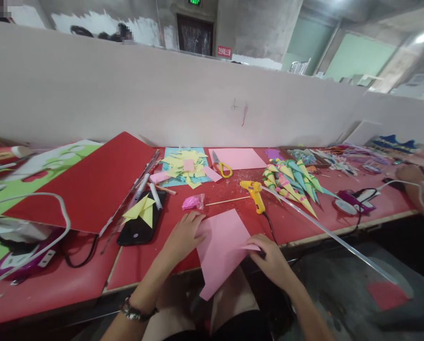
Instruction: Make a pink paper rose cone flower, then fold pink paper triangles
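A pink sheet of paper [222,246] hangs partly over the table's front edge, above my lap. My left hand [185,239] holds its left edge, thumb and fingers closed on the paper. At the right edge, my right hand [270,258] pinches a corner that is bent over. Just behind the sheet lie a pink item in a clear bag [193,202] and a thin wooden stick [228,201]. A yellow glue gun [253,192] rests beyond my right hand, with a long clear glue stick [332,234] reaching out over the table edge.
Yellow-handled scissors [226,170], yellow paper scraps [179,163] and another pink sheet [236,158] lie farther back. Decorated paper cones [293,184] are piled right. A black phone [139,232], markers [156,196] and red board [87,184] are left. Another person's arm [410,189] shows far right.
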The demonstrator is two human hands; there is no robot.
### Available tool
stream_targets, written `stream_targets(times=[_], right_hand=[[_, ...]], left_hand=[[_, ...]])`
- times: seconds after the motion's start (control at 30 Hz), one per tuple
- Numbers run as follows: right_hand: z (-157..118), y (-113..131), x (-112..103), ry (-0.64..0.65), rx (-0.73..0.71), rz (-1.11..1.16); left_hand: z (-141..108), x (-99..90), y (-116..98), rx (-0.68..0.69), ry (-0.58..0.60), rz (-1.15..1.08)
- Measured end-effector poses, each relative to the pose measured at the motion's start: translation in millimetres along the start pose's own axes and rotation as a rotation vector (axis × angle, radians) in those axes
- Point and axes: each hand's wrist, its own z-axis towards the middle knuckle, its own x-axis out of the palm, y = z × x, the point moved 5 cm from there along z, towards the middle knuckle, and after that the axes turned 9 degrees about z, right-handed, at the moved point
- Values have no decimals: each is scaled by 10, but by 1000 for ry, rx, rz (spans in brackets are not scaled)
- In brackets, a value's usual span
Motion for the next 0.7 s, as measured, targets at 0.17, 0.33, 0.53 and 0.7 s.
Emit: stream_targets(times=[0.17, 0.33, 0.53, 0.7], right_hand=[[76, -65, 69, -53, 61, -91], [128, -154, 116, -166, 152, -256], [246, -145, 196, -269, 135, -222], [363, -116, 267, -272, 93, -139]], left_hand=[[-14, -18, -41, -67, 68, -246], [-72, -60, -19, -81, 132, -308], [-186, -38, -15, -91, 216, -383], [-203, -7, -97, -107, 283, -386]])
